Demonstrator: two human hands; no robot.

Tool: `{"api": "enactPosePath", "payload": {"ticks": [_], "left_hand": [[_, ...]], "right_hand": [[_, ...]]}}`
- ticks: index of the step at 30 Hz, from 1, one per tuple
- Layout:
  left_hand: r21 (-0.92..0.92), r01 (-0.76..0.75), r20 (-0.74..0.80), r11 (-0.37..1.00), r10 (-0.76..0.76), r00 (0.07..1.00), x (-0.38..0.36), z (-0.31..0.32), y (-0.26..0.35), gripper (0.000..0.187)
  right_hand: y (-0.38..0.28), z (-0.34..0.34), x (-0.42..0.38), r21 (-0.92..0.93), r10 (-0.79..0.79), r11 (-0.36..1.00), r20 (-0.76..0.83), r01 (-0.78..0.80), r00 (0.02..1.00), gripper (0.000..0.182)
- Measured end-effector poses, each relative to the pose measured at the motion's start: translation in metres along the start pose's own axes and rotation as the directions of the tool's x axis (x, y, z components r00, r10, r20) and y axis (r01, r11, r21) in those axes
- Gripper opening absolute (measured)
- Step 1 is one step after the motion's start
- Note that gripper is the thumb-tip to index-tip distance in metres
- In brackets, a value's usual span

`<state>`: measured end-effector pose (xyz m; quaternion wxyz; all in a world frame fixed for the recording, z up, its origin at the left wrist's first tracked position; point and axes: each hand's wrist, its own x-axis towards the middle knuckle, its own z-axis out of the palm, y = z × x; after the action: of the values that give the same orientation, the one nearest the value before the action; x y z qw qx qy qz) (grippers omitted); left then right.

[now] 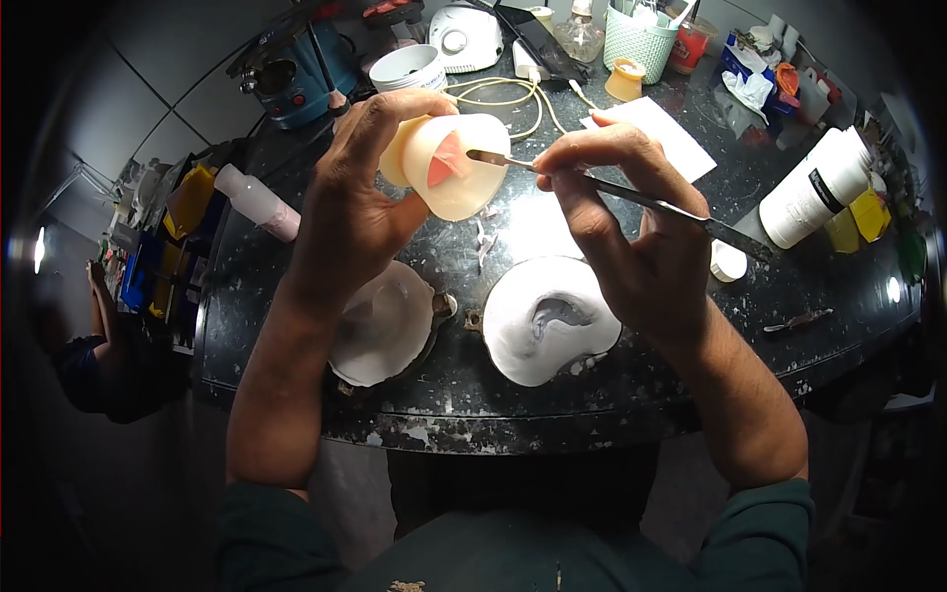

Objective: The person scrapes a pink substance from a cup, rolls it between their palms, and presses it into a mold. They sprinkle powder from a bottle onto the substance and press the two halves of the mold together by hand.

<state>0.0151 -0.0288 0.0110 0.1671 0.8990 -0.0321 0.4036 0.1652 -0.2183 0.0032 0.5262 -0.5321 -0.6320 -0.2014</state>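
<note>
My left hand [353, 192] is wrapped round the waist of a cream rubber mixing cup [472, 187], which tips toward me. Inside the cup lies pink material [448, 161]. A slim metal spatula [631, 194] is pinched in my right hand [641, 227], its rounded tip overlapping the cup's rim beside the pink. Below my left wrist, partly hidden, rests a plaster-filled mould half [380, 335]. Another white plaster mould half [513, 355], with a curved hollow in it, sits on the bench below my right hand.
The dark bench [464, 419] has a worn front edge. A pink bottle [261, 202] stands left, a large white bottle [814, 187] right. Behind are a white tub [407, 69], a coiled cable [538, 111], a white tile [671, 138] and an orange cup [625, 81]. Another person [99, 345] is far left.
</note>
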Motion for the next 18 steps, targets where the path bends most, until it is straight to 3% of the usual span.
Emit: {"api": "enactPosePath", "payload": {"ticks": [3, 6, 8, 13, 18], "left_hand": [[0.007, 0.007, 0.005, 1.0, -0.007, 1.0, 0.0001, -0.0002, 0.001, 0.053], [-0.048, 0.028, -0.001, 0.998, -0.028, 1.0, -0.0005, 0.0013, -0.0005, 0.053], [-0.054, 0.036, -0.003, 0.998, -0.036, 0.999, -0.0011, 0.0017, -0.0007, 0.053], [-0.034, 0.018, 0.021, 0.999, -0.017, 1.0, -0.0018, 0.0, -0.0036, 0.054], [-0.122, 0.149, 0.007, 0.981, -0.15, 0.989, -0.0033, 0.0008, 0.001, 0.053]], "right_hand": [[0.0003, 0.0001, -0.0006, 0.009, -0.012, 1.0, 0.008, 0.012, 1.0, 0.011], [-0.0027, 0.0014, -0.0032, 0.082, 0.082, 0.993, 0.033, -0.085, 0.996, 0.01], [-0.0053, 0.0049, -0.005, 0.311, 0.248, 0.92, 0.014, -0.24, 0.969, 0.008], [-0.0061, 0.0059, -0.0045, 0.446, 0.314, 0.847, 0.021, -0.29, 0.949, 0.012], [-0.0041, 0.0045, -0.0037, 0.524, 0.381, 0.775, 0.058, -0.354, 0.923, 0.014]]}}
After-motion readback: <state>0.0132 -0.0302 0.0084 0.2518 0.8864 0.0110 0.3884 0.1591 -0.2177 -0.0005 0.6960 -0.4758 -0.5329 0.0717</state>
